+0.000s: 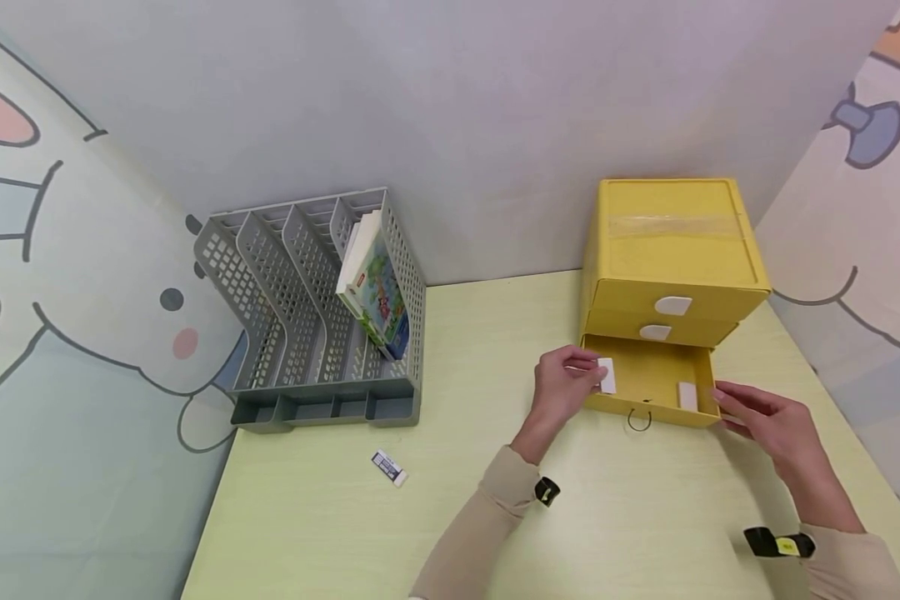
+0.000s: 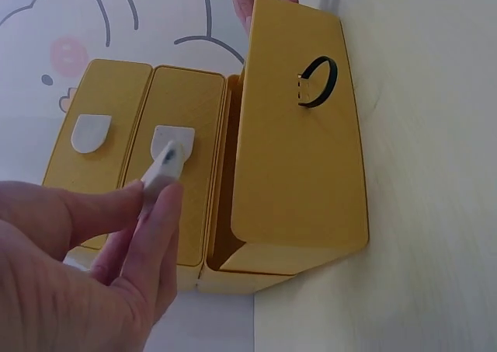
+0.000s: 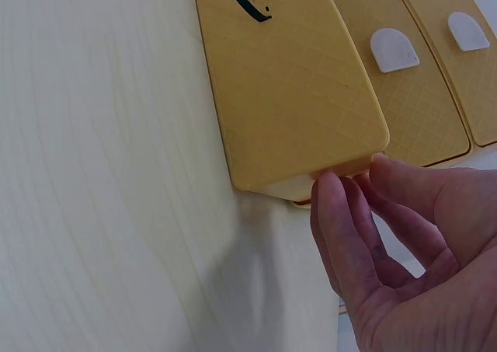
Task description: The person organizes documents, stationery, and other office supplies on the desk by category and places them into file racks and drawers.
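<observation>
My left hand (image 1: 562, 387) pinches a small white eraser (image 1: 607, 376) between thumb and fingers, over the left side of a pulled-out yellow drawer (image 1: 648, 367). In the left wrist view, the eraser (image 2: 163, 171) stands on end in front of a white drawer pull (image 2: 172, 137). Another white block (image 1: 687, 397) lies inside the drawer near its right front corner. My right hand (image 1: 776, 421) holds the drawer's right side wall near the front, thumb at the upper edge and fingers along the outside. A dark ring pull (image 1: 639, 419) hangs from the drawer front.
Two closed drawers with white pulls sit above the open one in the yellow cabinet (image 1: 671, 250), against the wall. At the left stands a grey file rack (image 1: 326, 392) with several books (image 1: 382, 292). An eraser in a printed sleeve (image 1: 388, 467) lies on the table (image 1: 480, 367).
</observation>
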Available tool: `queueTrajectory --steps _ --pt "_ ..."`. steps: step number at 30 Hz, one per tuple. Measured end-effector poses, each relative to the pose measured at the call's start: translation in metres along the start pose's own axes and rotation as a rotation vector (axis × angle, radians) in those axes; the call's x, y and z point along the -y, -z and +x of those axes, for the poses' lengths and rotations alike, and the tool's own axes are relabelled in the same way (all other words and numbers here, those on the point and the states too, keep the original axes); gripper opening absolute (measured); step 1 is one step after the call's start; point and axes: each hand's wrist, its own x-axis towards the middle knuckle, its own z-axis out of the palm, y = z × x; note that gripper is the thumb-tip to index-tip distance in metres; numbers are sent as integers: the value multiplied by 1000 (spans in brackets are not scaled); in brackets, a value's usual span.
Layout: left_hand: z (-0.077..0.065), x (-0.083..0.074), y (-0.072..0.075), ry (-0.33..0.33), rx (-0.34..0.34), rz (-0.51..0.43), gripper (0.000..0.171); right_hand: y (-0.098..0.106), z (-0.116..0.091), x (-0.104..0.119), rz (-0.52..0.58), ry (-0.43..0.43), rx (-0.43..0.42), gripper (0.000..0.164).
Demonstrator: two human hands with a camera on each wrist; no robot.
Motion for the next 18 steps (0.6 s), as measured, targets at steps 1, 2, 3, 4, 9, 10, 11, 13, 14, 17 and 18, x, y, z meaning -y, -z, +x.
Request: queueTrajectory --steps 1,2,3,4,9,10,11,13,14,17,18 --pt "1 -1 -4 2 -2 5 13 0 0 0 2 1 0 17" --pt "3 -1 -7 3 -3 11 12 0 -1 0 5 1 1 17" --pt "4 -1 -11 8 -10 21 12 0 -1 0 7 1 1 17" --pt "5 -2 -16 11 -16 31 12 0 -1 0 7 2 1 17" --pt "11 -2 -35 31 -29 125 11 1 -1 -1 -1 0 -1 18" --pt "13 -2 -39 29 -26 148 10 1 -1 -1 -6 -2 -3 18" --pt "14 -2 -42 27 -24 173 10 1 -1 -1 -11 -5 -4 20" --pt "16 -2 -49 21 -19 215 9 0 -1 -1 -29 -11 -6 23" --pt "17 -2 -53 23 -18 238 9 0 -1 -1 -34 -13 -8 25" --pt "19 -1 -64 43 -18 315 9 -1 0 -1 -48 -14 -12 31" --pt "20 -1 -68 57 -18 341 10 -1 0 -1 -51 -14 -12 32"
